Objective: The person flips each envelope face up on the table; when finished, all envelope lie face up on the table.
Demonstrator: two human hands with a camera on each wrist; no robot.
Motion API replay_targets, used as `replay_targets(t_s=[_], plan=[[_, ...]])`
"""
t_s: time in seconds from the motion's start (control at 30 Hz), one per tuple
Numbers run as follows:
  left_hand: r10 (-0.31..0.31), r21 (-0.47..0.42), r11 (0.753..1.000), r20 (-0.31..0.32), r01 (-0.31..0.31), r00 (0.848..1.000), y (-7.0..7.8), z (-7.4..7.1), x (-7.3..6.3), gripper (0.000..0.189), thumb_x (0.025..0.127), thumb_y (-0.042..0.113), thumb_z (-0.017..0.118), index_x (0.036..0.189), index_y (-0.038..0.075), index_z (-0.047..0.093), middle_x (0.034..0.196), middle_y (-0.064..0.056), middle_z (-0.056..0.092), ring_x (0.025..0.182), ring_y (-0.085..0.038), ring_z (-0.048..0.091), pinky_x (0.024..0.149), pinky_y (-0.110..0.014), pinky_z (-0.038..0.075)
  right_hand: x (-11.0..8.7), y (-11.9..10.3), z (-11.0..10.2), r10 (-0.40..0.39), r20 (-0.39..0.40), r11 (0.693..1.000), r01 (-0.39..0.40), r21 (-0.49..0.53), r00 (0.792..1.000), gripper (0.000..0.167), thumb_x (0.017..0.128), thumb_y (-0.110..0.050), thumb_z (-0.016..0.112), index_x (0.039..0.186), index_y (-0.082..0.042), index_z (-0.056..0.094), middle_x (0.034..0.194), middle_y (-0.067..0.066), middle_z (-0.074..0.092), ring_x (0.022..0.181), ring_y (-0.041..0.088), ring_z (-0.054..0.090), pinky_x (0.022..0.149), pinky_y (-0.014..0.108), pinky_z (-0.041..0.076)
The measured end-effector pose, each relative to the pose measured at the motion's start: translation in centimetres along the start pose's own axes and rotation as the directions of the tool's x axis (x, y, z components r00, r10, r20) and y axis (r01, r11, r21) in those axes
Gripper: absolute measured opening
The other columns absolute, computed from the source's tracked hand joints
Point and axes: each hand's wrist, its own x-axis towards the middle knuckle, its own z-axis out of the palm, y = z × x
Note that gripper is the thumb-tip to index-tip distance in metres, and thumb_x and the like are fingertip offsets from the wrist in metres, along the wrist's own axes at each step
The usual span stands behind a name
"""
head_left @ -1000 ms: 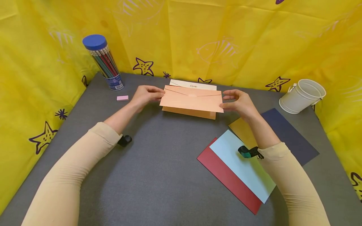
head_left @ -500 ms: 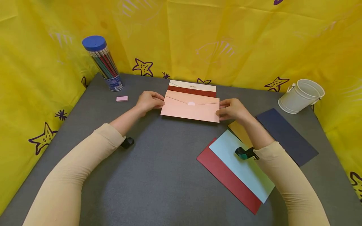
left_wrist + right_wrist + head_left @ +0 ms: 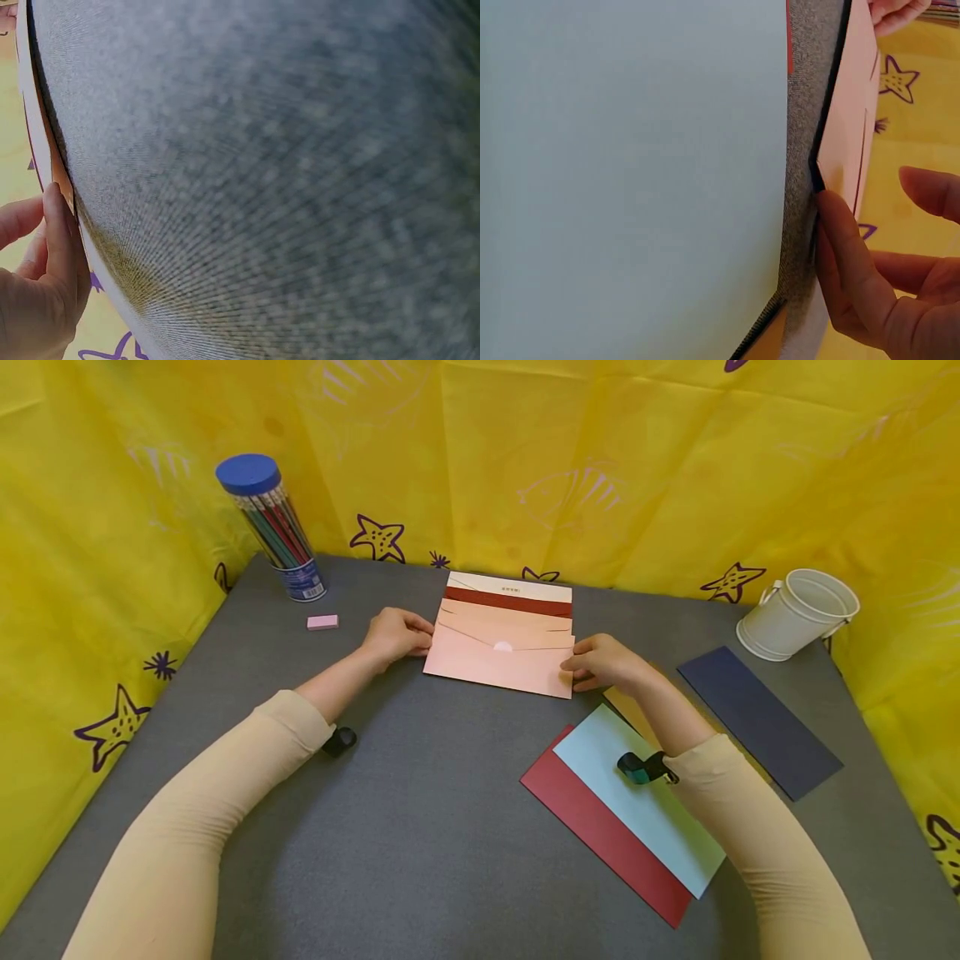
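A pale pink envelope (image 3: 498,666) with a round white seal lies lowest in an overlapped row in the head view. Behind it show strips of a peach envelope (image 3: 506,620), a dark red envelope (image 3: 510,602) and a white envelope (image 3: 510,587). My left hand (image 3: 397,636) pinches the pink envelope's left edge. At its right edge my right hand (image 3: 603,662) holds the side near the front corner, thumb against the edge in the right wrist view. One finger of that hand stands apart from the paper. Fingertips under the envelope are hidden.
Red (image 3: 600,827), light blue (image 3: 637,810), yellow (image 3: 636,706) and navy (image 3: 757,720) envelopes lie at the right, partly beneath my right arm. A white bucket (image 3: 795,614) stands back right. A pencil tub (image 3: 273,527) and a pink eraser (image 3: 322,622) are back left.
The pink envelope has come down and toward me, uncovering strips of the peach and red envelopes behind it. Both hands have moved with it, the right one also slightly left.
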Motion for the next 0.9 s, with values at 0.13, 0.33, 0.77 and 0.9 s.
replay_targets(t_s=[0.13,0.33,0.77,0.9], plan=[[0.017,0.072,0.997,-0.008,-0.016,1.0,-0.23,0.05,0.16,0.026,0.086,0.005,0.069,0.111,-0.005,0.071,0.086,-0.009,0.067,0.058,0.0,0.064,0.061,-0.016,0.057,-0.03,0.05,0.19,-0.008,0.004,1.0,0.008,-0.008,1.0,0.04,0.098,-0.012,0.056,0.128,0.013,0.048,0.096,0.006,0.053,0.084,0.015,0.053,0.088,0.033,0.06],[0.035,0.162,0.986,-0.008,-0.033,0.999,-0.41,0.02,0.22,0.026,0.085,0.004,0.066,0.109,-0.002,0.072,0.087,-0.011,0.068,0.057,-0.001,0.063,0.057,-0.014,0.055,0.05,-0.02,0.42,-0.005,0.012,0.999,0.005,-0.038,1.0,0.036,0.098,-0.015,0.057,0.124,0.01,0.051,0.088,0.003,0.054,0.081,0.014,0.053,0.085,0.032,0.06],[0.07,0.263,0.962,0.011,-0.07,0.998,-0.03,-0.02,0.04,0.03,0.083,0.008,0.066,0.112,-0.002,0.071,0.087,-0.01,0.068,0.064,-0.006,0.06,0.056,-0.013,0.047,-0.15,-0.13,0.35,-0.02,0.035,0.998,0.022,-0.057,0.999,0.037,0.099,-0.017,0.056,0.126,0.008,0.05,0.09,0.005,0.054,0.085,0.017,0.053,0.084,0.031,0.059],[0.099,0.32,0.943,-0.002,-0.094,0.995,-0.03,-0.03,-0.02,0.035,0.083,0.008,0.065,0.115,-0.002,0.068,0.095,-0.014,0.067,0.076,-0.014,0.06,0.065,-0.02,0.045,-0.5,-0.13,0.11,-0.018,0.042,0.998,0.02,-0.064,0.999,0.054,0.1,-0.018,0.053,0.144,0.009,0.036,0.127,0.021,0.053,0.102,0.026,0.055,0.097,0.041,0.056]])
